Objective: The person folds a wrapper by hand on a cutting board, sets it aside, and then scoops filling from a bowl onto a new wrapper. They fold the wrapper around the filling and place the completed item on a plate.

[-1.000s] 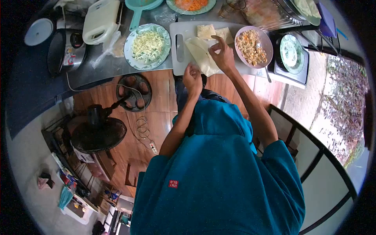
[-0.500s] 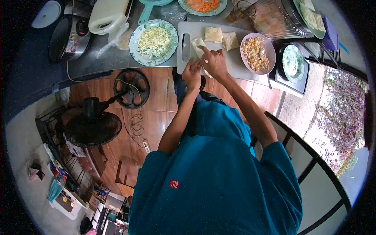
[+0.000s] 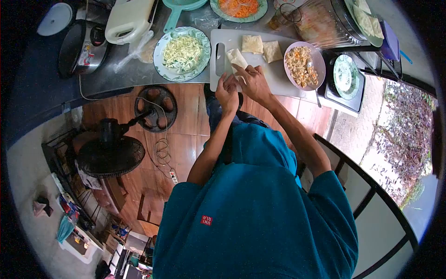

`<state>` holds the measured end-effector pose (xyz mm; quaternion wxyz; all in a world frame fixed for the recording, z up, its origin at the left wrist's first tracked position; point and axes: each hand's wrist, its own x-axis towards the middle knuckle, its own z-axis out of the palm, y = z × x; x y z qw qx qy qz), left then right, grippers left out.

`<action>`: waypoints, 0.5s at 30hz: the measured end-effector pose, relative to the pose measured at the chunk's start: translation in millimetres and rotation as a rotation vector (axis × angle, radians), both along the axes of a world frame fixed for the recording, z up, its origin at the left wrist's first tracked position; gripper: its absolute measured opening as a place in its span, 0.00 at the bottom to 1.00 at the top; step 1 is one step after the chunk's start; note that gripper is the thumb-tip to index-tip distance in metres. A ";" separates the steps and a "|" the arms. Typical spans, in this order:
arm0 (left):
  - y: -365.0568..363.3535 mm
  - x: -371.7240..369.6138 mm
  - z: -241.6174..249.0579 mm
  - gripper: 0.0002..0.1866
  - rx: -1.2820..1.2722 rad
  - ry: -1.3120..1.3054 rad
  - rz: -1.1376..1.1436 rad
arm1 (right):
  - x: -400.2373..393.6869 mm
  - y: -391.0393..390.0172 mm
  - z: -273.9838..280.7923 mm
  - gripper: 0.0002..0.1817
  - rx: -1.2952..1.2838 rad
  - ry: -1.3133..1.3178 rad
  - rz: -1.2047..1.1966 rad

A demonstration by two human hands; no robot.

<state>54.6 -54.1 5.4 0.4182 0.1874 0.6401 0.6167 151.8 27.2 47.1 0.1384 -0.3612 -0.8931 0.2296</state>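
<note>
Head view of the counter (image 3: 139,74). A plate of shredded cabbage (image 3: 181,48) stood at 9 o'clock of the cutting board (image 3: 274,69). At the board's near edge, the left hand (image 3: 227,90) and right hand (image 3: 254,83) pinched a partly folded wrapper (image 3: 237,57), fingers closed on it. Two finished parcels (image 3: 262,48) lay at 1 o'clock; the filling bowl (image 3: 304,59), at 3 o'clock, remained well stocked, so more wrapping seemingly remained.

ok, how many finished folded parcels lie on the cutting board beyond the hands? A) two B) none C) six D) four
A: two folded parcels lie side by side at the far edge of the cutting board, apart from the wrapper that the left hand and right hand are working.
</note>
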 end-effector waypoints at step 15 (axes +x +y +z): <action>-16.1 22.0 6.2 0.36 -0.127 0.890 -0.384 | 52.0 -2.1 5.6 0.29 -0.286 0.328 -0.525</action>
